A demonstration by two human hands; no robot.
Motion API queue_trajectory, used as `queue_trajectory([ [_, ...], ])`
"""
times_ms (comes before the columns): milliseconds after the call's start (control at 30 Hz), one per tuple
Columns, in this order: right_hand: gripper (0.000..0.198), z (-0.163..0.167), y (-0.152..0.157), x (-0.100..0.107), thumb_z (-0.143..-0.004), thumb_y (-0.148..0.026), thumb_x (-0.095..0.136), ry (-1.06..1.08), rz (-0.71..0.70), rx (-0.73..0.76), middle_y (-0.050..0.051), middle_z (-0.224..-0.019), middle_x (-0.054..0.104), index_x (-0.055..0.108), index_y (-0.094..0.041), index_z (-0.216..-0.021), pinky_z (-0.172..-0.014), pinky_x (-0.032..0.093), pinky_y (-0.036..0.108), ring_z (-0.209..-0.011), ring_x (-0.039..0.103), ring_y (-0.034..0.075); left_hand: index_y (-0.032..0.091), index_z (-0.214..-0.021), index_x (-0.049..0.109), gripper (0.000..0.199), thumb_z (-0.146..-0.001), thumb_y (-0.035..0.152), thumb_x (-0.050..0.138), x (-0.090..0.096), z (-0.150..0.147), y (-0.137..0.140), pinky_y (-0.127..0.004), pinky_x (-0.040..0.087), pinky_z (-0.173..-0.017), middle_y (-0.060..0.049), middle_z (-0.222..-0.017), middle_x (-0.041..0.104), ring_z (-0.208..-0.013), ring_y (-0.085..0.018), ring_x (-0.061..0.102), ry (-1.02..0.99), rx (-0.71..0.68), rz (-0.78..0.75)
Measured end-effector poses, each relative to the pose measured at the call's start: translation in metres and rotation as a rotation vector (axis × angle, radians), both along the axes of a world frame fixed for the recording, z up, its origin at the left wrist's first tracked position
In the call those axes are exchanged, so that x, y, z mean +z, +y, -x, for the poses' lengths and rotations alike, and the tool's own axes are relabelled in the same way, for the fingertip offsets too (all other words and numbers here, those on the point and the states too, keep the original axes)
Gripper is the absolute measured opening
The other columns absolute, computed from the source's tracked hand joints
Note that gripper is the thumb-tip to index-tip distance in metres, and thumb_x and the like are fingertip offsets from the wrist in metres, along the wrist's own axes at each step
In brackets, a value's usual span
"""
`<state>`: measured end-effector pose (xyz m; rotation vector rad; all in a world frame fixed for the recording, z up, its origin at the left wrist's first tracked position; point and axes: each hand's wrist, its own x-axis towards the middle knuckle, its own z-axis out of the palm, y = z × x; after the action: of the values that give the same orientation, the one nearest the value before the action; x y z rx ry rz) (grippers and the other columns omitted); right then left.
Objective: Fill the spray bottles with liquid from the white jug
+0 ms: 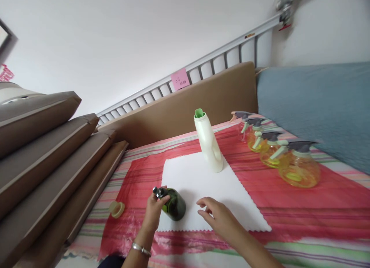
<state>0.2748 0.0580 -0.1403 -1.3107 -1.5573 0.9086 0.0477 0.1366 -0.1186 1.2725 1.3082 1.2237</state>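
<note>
My left hand is closed around the neck of a dark green pump bottle, which stands at the front left of a white cloth with a scalloped edge. Just right of the bottle, my right hand hovers with fingers curved and apart, holding nothing. Farther back on the cloth stands a tall white jug with a handle and a green spout, its cap off. A pale yellowish cap lies on the red sheet at the left.
Several round spray bottles with yellow or clear bodies line the right side. Red plastic sheeting covers a striped cloth. Brown cushioned boards lean at the left; a radiator with a pink note runs behind.
</note>
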Motion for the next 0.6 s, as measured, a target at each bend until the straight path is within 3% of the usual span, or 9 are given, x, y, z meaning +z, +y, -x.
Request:
queue_trajectory([
  [133,0.018,0.008,-0.001,-0.007,-0.075,-0.029,0.051,0.091,0.063,0.024,0.003,-0.091,0.065,0.062,-0.024,-0.089,-0.072,0.045,0.032,-0.074,0.058,0.018,0.011,-0.091,0.069,0.042,-0.053,0.026,0.079,0.002,0.003,0.002,-0.038,0.047,-0.085,-0.012,-0.093,0.071,-0.09,-0.027,0.064,-0.063,0.029,0.013],
  [267,0.03,0.019,0.002,-0.008,-0.074,-0.034,0.051,0.265,0.217,0.028,0.008,-0.096,0.063,0.057,-0.02,-0.101,-0.066,0.048,0.032,-0.076,0.06,0.019,0.012,-0.093,0.069,0.042,-0.054,0.023,0.078,0.026,-0.005,-0.008,-0.04,0.045,-0.088,-0.012,-0.095,0.07,-0.095,-0.029,0.062,-0.106,0.005,-0.015],
  [367,0.062,0.027,0.0,0.0,-0.074,-0.043,0.055,0.668,0.337,0.088,0.012,-0.119,0.052,0.033,-0.026,-0.129,-0.066,0.051,0.035,-0.092,0.06,0.023,0.014,-0.092,0.069,0.039,-0.055,0.022,0.077,0.05,-0.018,-0.025,-0.04,0.043,-0.091,-0.011,-0.103,0.068,-0.103,-0.03,0.058,-0.168,-0.06,-0.04],
  [433,0.079,0.03,-0.005,0.007,-0.071,-0.047,0.062,1.044,0.372,0.236,0.011,-0.131,0.044,0.019,-0.033,-0.135,-0.074,0.05,0.041,-0.106,0.055,0.027,0.015,-0.092,0.069,0.039,-0.054,0.022,0.078,0.061,-0.028,-0.037,-0.039,0.044,-0.089,-0.011,-0.102,0.068,-0.102,-0.03,0.058,-0.221,-0.095,-0.016],
  [533,0.08,0.032,-0.015,0.015,-0.07,-0.041,0.066,1.359,0.366,0.439,0.009,-0.137,0.04,0.018,-0.037,-0.134,-0.079,0.046,0.046,-0.111,0.052,0.03,0.015,-0.093,0.069,0.042,-0.053,0.023,0.079,0.07,-0.041,-0.051,-0.039,0.046,-0.084,-0.011,-0.096,0.069,-0.096,-0.03,0.06,-0.282,-0.131,0.038],
  [600,0.078,0.032,-0.021,0.017,-0.072,-0.036,0.066,1.432,0.371,0.459,0.009,-0.135,0.043,0.02,-0.035,-0.134,-0.079,0.045,0.045,-0.109,0.053,0.03,0.015,-0.094,0.069,0.043,-0.053,0.024,0.08,0.073,-0.047,-0.057,-0.039,0.046,-0.084,-0.011,-0.096,0.069,-0.096,-0.03,0.06,-0.286,-0.145,0.058],
])
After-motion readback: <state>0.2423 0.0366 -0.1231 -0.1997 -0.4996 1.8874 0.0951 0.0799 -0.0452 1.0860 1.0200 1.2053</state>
